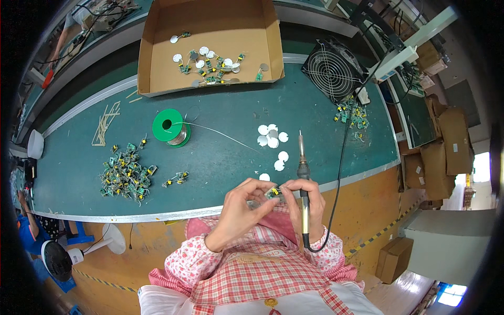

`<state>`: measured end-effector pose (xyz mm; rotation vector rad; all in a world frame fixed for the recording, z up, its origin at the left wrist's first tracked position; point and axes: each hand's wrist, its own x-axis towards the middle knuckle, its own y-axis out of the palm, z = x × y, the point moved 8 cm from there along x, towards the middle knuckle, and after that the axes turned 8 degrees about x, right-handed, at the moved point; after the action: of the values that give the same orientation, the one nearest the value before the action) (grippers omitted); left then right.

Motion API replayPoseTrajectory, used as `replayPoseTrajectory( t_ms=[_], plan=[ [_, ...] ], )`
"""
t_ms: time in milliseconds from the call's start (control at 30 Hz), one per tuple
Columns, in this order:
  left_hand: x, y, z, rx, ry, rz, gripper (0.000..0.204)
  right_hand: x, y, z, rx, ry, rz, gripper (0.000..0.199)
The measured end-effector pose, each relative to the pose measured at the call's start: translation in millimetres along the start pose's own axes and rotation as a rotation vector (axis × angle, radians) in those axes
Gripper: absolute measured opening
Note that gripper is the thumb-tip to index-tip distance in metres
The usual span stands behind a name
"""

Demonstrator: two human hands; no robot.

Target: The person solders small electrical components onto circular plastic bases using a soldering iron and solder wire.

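One board [273,193] in head view, pinched in the grip of the left hand [240,207] at the bench [220,163] edge; right hand [313,202] grip has the iron [303,171], tip up. Disc-fitted boards [228,62] in carton [220,26] look done; left pile [127,173], loose discs [273,134] look pending. Spool [159,125], fan [332,71] around; cord [340,173] could snag.

Right of the green spool [168,134], bare worktop [223,163] leaves passage, but solder wire [226,134] crosses there; farther right, white discs [273,142] and the soldering iron [303,172] obstruct. Nearer left, a circuit-board heap [126,174] blocks.
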<state>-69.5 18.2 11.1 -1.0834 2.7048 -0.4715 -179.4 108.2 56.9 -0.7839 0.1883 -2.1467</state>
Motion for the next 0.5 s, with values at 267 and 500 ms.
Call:
replayPoseTrajectory(
  t_ms=[267, 500],
  plan=[
    [-6.0, 11.6, 32.7, -0.631, -0.248, 0.192, 0.022, -9.4, -2.6, -28.0, 0.051, 0.188, -0.085, 0.022],
    [-6.6, -10.1, 54.6, -0.581, -0.336, 0.079, 0.014, 1.4, 33.8, -28.2, -0.284, 0.06, 0.146, 0.032]
  ],
)
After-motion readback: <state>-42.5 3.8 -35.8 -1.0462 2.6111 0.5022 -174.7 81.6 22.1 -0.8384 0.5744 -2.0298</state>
